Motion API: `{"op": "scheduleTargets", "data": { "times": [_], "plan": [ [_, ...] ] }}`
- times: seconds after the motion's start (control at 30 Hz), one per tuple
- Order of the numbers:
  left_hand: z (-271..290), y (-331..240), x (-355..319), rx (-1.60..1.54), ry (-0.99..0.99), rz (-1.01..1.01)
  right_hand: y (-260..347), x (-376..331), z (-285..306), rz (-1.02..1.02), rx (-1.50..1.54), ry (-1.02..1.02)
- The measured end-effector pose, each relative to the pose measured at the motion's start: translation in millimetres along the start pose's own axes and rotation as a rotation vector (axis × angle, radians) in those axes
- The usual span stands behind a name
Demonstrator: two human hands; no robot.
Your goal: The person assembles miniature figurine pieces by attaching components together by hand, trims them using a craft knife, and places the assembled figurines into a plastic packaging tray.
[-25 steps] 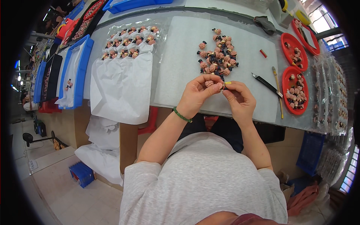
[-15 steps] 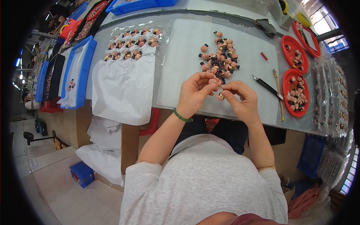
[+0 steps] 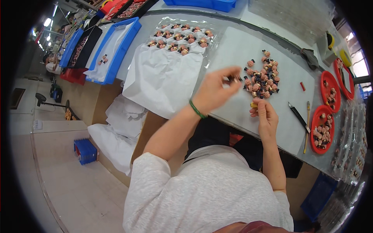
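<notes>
My left hand (image 3: 215,91), blurred by motion, is closed around a small dark-and-pink figurine (image 3: 234,79), mostly hidden by the fingers. A green bracelet circles that wrist. Right of it, my right hand (image 3: 267,118) pinches a small yellow piece (image 3: 253,105) whose kind I cannot make out. Just beyond both hands lies a loose pile of small figurines (image 3: 262,79) with knobbly pink parts and dark parts, on a white sheet (image 3: 227,58). To the left, several similar figurines (image 3: 178,37) sit in rows in a clear tray, with white paper (image 3: 161,73) covering its near part.
On the right lie a black craft knife (image 3: 298,116), a thin wooden-handled stick (image 3: 307,126) and a small red piece (image 3: 302,86). Red plates (image 3: 315,116) of figurines stand beyond them, beside stacked clear trays (image 3: 349,143). A blue tray (image 3: 117,62) stands at the left.
My hands, close together before, are now apart. The left has moved toward the rows of figurines, and the right now shows a yellow piece. The whole view has turned left.
</notes>
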State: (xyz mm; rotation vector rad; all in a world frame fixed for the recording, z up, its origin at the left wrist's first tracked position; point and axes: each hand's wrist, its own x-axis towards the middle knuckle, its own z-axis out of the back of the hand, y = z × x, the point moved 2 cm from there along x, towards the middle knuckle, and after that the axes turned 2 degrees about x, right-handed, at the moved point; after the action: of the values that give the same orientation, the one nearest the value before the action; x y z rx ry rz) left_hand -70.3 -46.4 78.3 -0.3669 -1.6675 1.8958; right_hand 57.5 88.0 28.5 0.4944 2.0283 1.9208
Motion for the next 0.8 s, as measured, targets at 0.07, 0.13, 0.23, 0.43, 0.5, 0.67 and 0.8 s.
{"op": "scheduleTargets", "data": {
  "times": [0.07,0.13,0.23,0.43,0.5,0.67,0.8],
  "plan": [
    [39.9,4.5,25.1,0.205,-0.143,-0.091,-9.9,-5.1,-4.0,-0.074,-0.088,0.038],
    [71.4,8.4,46.4,0.602,-0.228,-0.151,-14.8,-9.0,-5.1,0.02,-0.233,0.055],
    [95.8,38.6,62.7,1.066,-0.197,-0.061,-13.7,-9.6,-9.3,0.115,-0.353,0.047],
    [80.5,62.9,53.5,1.246,-0.225,-0.277,-11.0,-9.8,-5.7,0.094,-0.352,0.038],
    [70.8,63.6,46.3,1.289,-0.109,-0.108,-8.3,-9.2,-6.9,0.132,-0.365,0.031],
    [68.5,69.3,40.3,1.402,-0.006,0.082,-10.3,-7.9,-7.3,0.142,-0.359,0.043],
    [49.8,47.6,43.9,1.516,-0.092,-0.064,-12.6,-7.5,-4.6,0.153,-0.349,0.046]
  ]
}}
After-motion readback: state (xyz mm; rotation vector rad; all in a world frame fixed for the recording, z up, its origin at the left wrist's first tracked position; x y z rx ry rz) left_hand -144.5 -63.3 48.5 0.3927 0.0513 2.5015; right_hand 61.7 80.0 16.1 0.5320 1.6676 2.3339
